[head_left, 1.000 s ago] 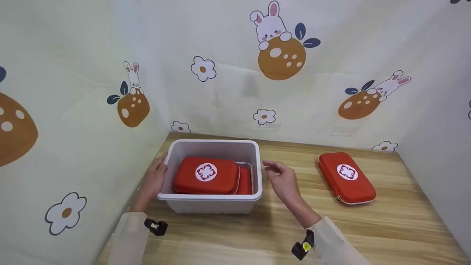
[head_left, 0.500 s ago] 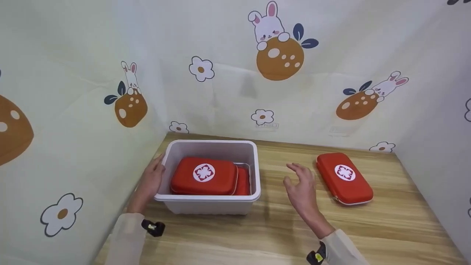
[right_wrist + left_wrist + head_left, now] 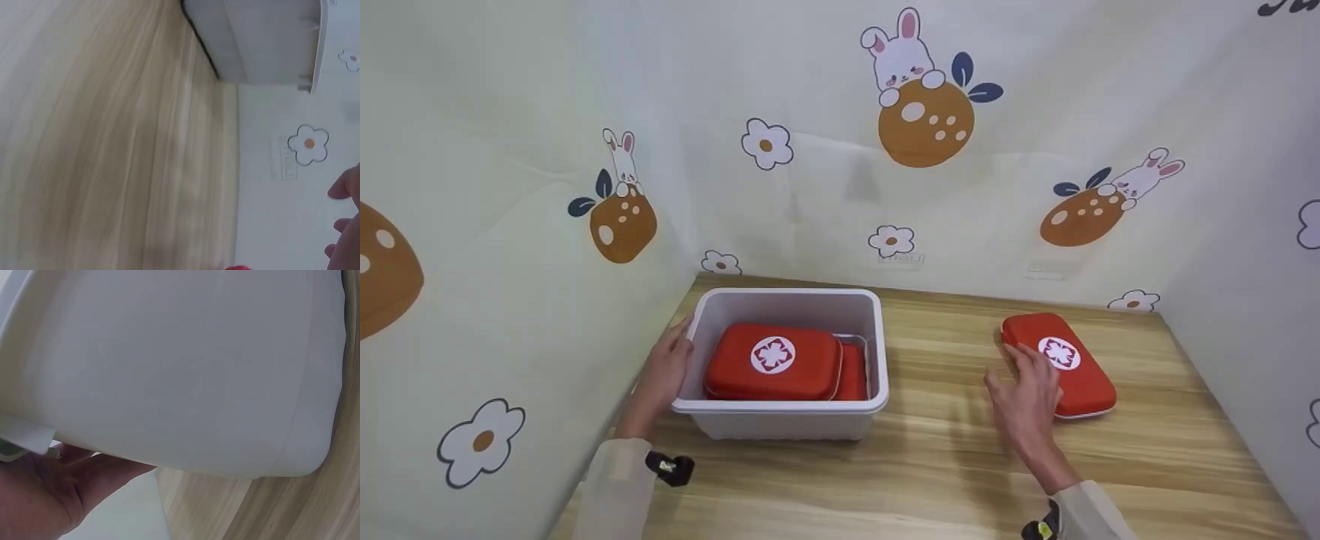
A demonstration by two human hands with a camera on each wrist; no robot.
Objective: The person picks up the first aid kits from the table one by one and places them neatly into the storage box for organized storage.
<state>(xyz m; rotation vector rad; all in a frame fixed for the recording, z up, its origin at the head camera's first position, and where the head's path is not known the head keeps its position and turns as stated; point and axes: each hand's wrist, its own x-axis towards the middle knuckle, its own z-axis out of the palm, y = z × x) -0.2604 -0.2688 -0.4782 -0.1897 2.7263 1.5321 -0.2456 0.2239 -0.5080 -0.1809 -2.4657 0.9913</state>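
Observation:
In the head view, my left hand (image 3: 664, 367) rests against the left side of a white plastic bin (image 3: 776, 421), its fingers extended along the outer wall. The left wrist view shows the bin's wall (image 3: 169, 371) close up, with my hand (image 3: 62, 489) beside its rim. Inside the bin, a red zippered first-aid case (image 3: 802, 360) with a white round emblem lies over another red case (image 3: 851, 375). My right hand (image 3: 1031, 390), fingers spread and slightly bent, hovers at the left edge of a separate red first-aid case (image 3: 1086, 379) and partly covers it.
The bin and the separate case stand on a wood-grain table (image 3: 930, 465). Pale curtain walls (image 3: 810, 202) printed with rabbits, oranges and flowers enclose the back and both sides. In the right wrist view, the bin's outer wall (image 3: 270, 39) appears at the top.
My right hand has moved right, away from beside the bin to the separate red first-aid case. My left hand has stayed at the bin's left side.

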